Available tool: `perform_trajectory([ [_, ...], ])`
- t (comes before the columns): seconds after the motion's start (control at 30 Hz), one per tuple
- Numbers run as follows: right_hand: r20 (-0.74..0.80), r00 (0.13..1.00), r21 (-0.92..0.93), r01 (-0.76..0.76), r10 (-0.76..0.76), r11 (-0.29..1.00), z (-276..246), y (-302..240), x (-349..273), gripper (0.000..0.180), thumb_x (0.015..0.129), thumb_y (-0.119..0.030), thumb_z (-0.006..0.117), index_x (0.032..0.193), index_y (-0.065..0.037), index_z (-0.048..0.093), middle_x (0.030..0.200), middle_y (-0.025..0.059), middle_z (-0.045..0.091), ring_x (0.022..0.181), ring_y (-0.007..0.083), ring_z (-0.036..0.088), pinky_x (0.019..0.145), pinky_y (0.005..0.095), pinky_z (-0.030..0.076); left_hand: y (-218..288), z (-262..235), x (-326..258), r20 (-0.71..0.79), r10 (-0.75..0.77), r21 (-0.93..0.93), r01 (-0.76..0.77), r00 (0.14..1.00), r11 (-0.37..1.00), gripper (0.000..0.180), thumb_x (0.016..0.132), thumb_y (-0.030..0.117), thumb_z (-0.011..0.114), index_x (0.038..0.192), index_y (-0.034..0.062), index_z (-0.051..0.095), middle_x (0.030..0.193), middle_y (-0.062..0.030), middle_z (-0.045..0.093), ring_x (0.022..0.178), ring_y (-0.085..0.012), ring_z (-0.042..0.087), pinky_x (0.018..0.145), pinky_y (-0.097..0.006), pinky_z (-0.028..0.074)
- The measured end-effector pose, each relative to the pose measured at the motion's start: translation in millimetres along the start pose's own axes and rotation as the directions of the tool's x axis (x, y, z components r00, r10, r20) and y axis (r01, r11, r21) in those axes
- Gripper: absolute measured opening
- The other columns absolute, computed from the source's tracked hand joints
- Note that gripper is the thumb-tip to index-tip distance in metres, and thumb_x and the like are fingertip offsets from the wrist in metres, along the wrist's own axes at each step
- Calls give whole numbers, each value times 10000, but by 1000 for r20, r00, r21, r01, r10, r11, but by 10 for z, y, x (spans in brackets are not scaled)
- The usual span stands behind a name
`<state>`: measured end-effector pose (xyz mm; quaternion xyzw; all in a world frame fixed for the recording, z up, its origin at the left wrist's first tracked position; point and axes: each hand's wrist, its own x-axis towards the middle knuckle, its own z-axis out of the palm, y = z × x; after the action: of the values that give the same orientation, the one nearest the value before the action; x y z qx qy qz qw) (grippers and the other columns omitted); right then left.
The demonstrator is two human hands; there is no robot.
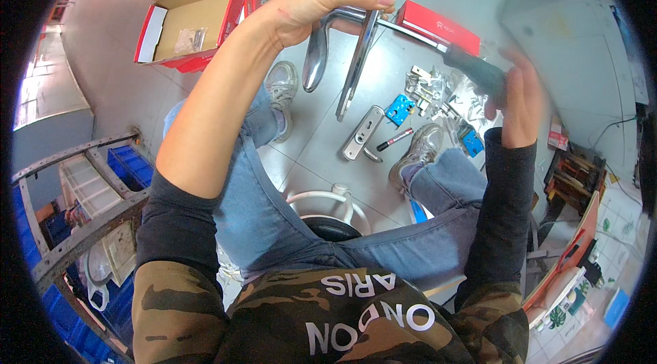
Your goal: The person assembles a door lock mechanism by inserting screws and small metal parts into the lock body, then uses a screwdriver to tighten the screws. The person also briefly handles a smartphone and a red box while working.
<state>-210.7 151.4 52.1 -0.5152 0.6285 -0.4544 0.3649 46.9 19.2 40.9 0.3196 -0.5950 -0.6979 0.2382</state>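
Up at the top centre, my left hand (308,4) grips a door handle, its long shiny plate (357,66) seen nearly edge-on. The curved lever (315,56) hangs beneath that hand. My right hand (521,104), partly smeared by motion, is closed about the dark handle of a screwdriver (475,71). The screwdriver's shaft runs left to the plate; the contact at its tip is hard to make out. On the floor below lie a second handle plate (363,132), a blue lock part (400,109) and a marker pen (395,139).
An open red cardboard box (188,32) stands at upper left, and a closed red box (438,27) lies beyond the screwdriver. Loose metal parts (426,86) cover the floor near my right shoe. A metal rack (89,227) with blue bins is at left; a grey cabinet (568,28) is at right.
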Motion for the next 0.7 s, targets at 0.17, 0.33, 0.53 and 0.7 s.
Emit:
perform_trajectory([
  [0.17, 40, 990, 4, 134, -134, 991, -21, 26, -11, 482, 771, -129, 543, 1208, 4, 391, 1076, 162, 498, 571, 121, 495, 477, 214, 402, -3, -25, -18, -32, 24, 56, -22, 999, 998, 424, 738, 336, 660, 1033, 37, 602, 957, -67, 611, 913, -126, 565, 797, -287, 470],
  [0.33, -46, 996, 42, -73, 75, 996, -20, -26, -36, 469, 789, -165, 541, 1199, 11, 394, 991, 158, 512, 552, 127, 503, 507, 235, 411, -19, -41, -9, 25, 41, 6, -41, 999, 999, 467, 736, 338, 662, 1074, 26, 580, 963, -66, 610, 904, -123, 564, 776, -285, 476],
  [0.53, -53, 978, -49, 198, -200, 979, 70, -59, -42, 435, 874, -281, 426, 1215, -15, 387, 850, 135, 563, 546, 119, 491, 485, 198, 377, -51, -47, 27, 16, 40, -49, -40, 999, 998, 491, 742, 327, 658, 1108, 17, 554, 934, -55, 609, 888, -119, 564, 747, -277, 482],
  [0.7, 10, 1000, 71, -15, 14, 997, -3, -119, -34, 535, 785, -258, 556, 1239, -35, 381, 1096, 153, 500, 656, 109, 496, 518, 206, 399, -60, -44, 45, 42, 42, -70, -39, 998, 997, 460, 747, 327, 655, 1080, 22, 565, 930, -51, 609, 884, -115, 564, 747, -274, 480],
])
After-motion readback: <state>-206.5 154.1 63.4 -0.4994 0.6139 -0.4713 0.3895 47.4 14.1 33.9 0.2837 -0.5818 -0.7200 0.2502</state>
